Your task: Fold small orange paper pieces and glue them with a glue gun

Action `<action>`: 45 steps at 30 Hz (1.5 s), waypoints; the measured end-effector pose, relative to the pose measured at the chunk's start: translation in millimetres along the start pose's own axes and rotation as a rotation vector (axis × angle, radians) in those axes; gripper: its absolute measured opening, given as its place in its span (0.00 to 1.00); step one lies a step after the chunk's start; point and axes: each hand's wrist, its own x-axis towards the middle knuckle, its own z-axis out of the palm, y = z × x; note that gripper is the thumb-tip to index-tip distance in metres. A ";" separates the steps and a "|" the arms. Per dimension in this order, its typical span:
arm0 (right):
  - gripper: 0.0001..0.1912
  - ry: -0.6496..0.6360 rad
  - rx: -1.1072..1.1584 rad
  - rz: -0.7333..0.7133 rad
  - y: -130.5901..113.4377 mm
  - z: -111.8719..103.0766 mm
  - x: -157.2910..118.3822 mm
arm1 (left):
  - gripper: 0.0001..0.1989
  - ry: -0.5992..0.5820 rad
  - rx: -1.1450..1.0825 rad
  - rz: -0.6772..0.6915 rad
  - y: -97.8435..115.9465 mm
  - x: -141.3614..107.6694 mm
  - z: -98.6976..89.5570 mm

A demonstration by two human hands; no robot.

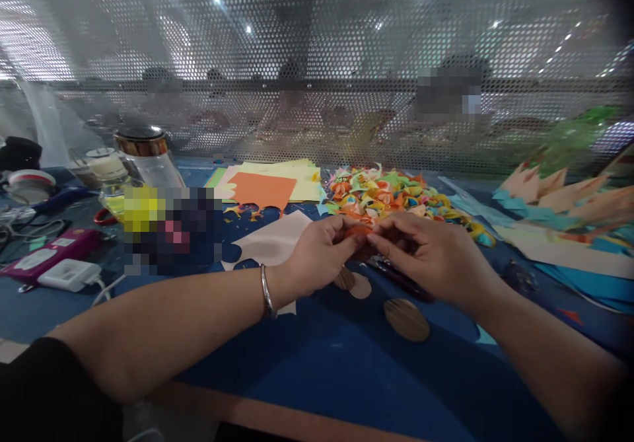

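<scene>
Between the fingertips of both hands is a small orange-red piece of paper (359,230), partly hidden by the fingers. My left hand (321,254), with a silver bangle at the wrist, pinches its left side. From the other side my right hand (421,250) pinches it with thumb and fingers. Below the hands lie a wood-brown oval disc (407,320), a pale round paper piece (360,286) and another brown disc (344,278), partly covered. Just beyond the hands is a heap of colourful folded paper pieces (391,191). A dark object under my right hand is mostly hidden.
Cut sheets, an orange sheet (265,191) on top, and a pale cut sheet (272,240) lie left of centre. A lidded jar (143,154), a bottle and a white charger (72,275) stand or lie left. Folded peach paper (569,194) is right. A perforated metal screen (297,52) rises behind.
</scene>
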 end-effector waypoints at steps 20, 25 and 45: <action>0.13 -0.031 0.012 0.002 -1.6 -3.1 1.4 | 0.08 0.031 0.436 0.202 8.0 -3.0 -2.3; 0.16 -0.018 0.054 -0.020 -4.0 -2.6 0.7 | 0.13 0.055 0.538 0.255 12.5 -4.6 -2.7; 0.22 -0.169 0.188 0.145 16.3 -2.1 -1.0 | 0.28 0.005 0.621 0.205 7.7 3.3 -12.1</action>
